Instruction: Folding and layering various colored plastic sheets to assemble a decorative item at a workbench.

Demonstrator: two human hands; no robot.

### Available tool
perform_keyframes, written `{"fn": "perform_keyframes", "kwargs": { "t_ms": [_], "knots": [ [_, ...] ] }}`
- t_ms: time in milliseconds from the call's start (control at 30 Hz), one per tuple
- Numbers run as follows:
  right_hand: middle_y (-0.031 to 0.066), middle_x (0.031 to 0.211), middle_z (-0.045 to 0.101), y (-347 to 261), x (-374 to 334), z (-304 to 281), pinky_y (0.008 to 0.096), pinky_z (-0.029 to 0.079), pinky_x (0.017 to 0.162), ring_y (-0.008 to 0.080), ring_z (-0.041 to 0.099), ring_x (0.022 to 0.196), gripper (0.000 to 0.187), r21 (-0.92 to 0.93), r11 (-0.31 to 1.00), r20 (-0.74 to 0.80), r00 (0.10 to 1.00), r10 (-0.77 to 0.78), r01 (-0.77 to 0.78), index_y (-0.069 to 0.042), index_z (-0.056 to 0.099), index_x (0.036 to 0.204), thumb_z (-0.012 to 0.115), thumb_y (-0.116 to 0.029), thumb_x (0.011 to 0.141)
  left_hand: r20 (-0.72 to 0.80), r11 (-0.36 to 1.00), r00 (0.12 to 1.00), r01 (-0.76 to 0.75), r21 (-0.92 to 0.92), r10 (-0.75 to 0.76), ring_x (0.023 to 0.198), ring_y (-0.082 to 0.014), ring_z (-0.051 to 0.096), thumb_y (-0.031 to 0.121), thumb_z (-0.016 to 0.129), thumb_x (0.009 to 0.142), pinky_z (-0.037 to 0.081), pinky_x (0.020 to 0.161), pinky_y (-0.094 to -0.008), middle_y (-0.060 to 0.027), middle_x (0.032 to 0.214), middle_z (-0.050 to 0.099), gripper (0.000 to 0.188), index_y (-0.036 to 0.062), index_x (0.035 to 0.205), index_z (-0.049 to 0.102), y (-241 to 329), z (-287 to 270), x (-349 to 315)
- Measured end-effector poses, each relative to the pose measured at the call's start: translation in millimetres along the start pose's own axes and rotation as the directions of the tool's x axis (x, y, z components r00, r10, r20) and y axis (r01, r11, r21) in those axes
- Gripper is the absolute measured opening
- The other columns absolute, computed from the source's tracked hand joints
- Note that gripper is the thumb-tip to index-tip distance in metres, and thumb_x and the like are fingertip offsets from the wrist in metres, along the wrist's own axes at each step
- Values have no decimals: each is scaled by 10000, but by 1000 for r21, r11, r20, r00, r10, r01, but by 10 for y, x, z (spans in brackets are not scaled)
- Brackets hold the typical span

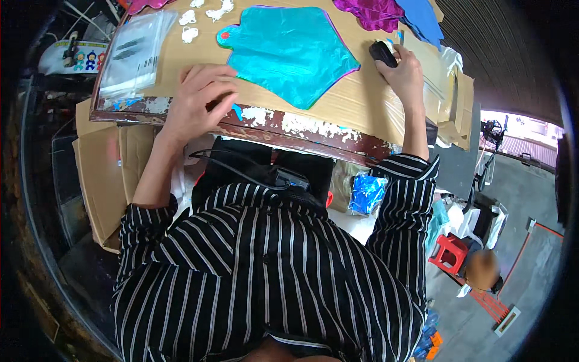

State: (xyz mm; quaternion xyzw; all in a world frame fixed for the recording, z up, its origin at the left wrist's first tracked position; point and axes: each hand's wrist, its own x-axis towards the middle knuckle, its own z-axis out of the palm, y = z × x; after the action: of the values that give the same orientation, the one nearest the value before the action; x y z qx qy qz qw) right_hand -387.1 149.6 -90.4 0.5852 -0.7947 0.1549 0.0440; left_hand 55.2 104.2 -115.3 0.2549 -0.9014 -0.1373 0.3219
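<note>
A flat, shiny teal foil piece (pixel 289 54) with a coloured edge lies on cardboard on the table. At its left side is a small rounded tab with a red dot (pixel 225 35). My left hand (pixel 202 99) hovers at the table's near edge, just below the piece's left part, fingers bent but apart and nothing visible in them. To the right of the foil, my right hand (pixel 404 72) is closed round a small black block-like object (pixel 383 54) at the cardboard's surface. Its exact kind does not show.
Clear plastic bags (pixel 129 60) with dark strips lie at the left. Small white looped bundles (pixel 189 34) sit at the far left, purple foil (pixel 377 13) and blue sheets (pixel 422 18) at the far right. A person crouches beside a red stool (pixel 448 254) on the right.
</note>
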Motion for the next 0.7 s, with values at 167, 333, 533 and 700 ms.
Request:
{"fn": "perform_keyframes", "kwargs": {
  "t_ms": [167, 333, 533, 700],
  "knots": [
    [239, 1198, 679, 3, 43, 61, 464, 529, 978, 401, 654, 1121, 700, -36, 999, -11, 1000, 22, -22, 6, 664, 1272, 850, -358, 704, -39, 998, 997, 58, -31, -59, 1045, -225, 636, 107, 777, 841, 420, 930, -405, -13, 1155, 705, 102, 100, 925, 721, -19, 22, -53],
    [264, 1183, 674, -27, 100, 113, 466, 527, 982, 400, 658, 1118, 705, 33, 992, -1, 993, 119, -119, 35, 664, 1247, 846, -367, 697, -21, 999, 999, 35, -6, -35, 1013, -238, 647, 58, 767, 836, 432, 919, -385, -38, 1146, 714, 91, 71, 920, 733, 4, -1, -50],
    [266, 1110, 697, 94, 239, 183, 450, 537, 950, 400, 681, 1057, 681, -41, 993, -144, 984, 108, -115, 49, 680, 1197, 840, -393, 703, -29, 999, 999, 44, -8, -44, 1004, -235, 646, 64, 762, 846, 432, 914, -381, -41, 1142, 715, 73, 61, 913, 733, 14, 9, -39],
    [259, 1093, 715, 63, 262, 203, 446, 539, 926, 397, 695, 1023, 616, -145, 981, -214, 972, 97, -130, 35, 695, 1177, 822, -380, 739, -31, 997, 997, 72, -31, -73, 1050, -238, 642, 85, 766, 838, 442, 942, -385, -33, 1147, 713, 98, 63, 925, 727, -19, -3, -55]
  ]
}}
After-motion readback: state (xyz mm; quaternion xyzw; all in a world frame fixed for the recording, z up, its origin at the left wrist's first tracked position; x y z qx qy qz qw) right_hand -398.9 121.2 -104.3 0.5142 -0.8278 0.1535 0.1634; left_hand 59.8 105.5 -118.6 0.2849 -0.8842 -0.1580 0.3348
